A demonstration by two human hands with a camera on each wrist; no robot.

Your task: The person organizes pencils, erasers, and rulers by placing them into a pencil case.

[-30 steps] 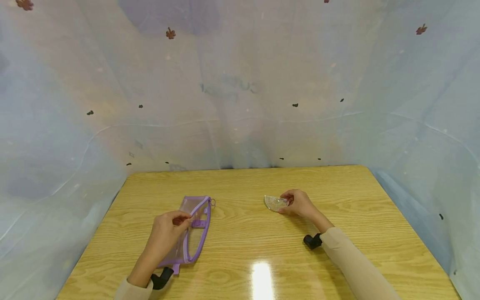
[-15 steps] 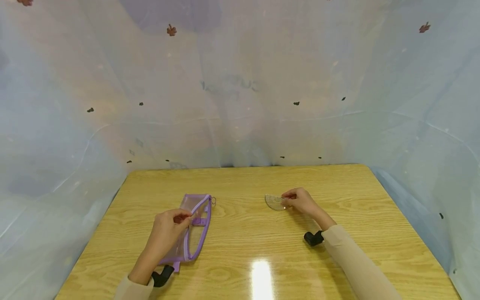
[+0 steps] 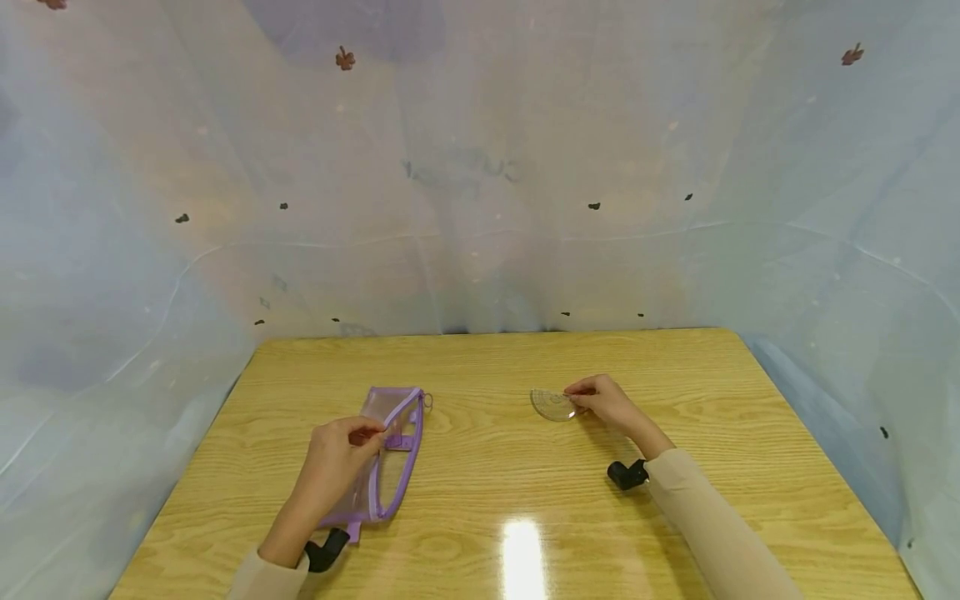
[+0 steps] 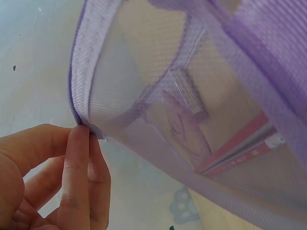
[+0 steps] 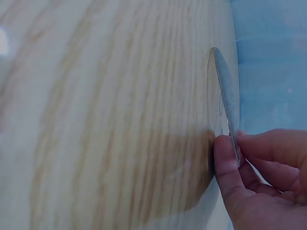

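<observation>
A purple see-through zip pencil pouch [image 3: 411, 467] lies on the left, its zipper undone and its mouth spread apart. My left hand [image 3: 333, 458] pinches the zipper edge [image 4: 96, 62] of the pouch between thumb and fingers. Through the mesh in the left wrist view show reddish pencil-like sticks [image 4: 240, 151], a small white-labelled block [image 4: 188, 93] and a pale purple rounded item [image 4: 184, 132]. Right of centre, my right hand [image 3: 606, 406] pinches a clear half-round protractor [image 3: 549, 405] at its right end. In the right wrist view the protractor stands slightly tilted off the wood, thumb on one face, fingers on the other.
The wooden table [image 3: 480, 467] runs back to a pale patterned curtain [image 3: 480, 167] that hangs behind and on both sides. A metal ring [image 3: 428, 401] sticks out from the pouch's far end. A bright glare spot [image 3: 523, 558] lies near the front.
My right fingers have gone from spanning the protractor's two edges to a closer pinch at its right end. My left hand keeps its hold on the pouch.
</observation>
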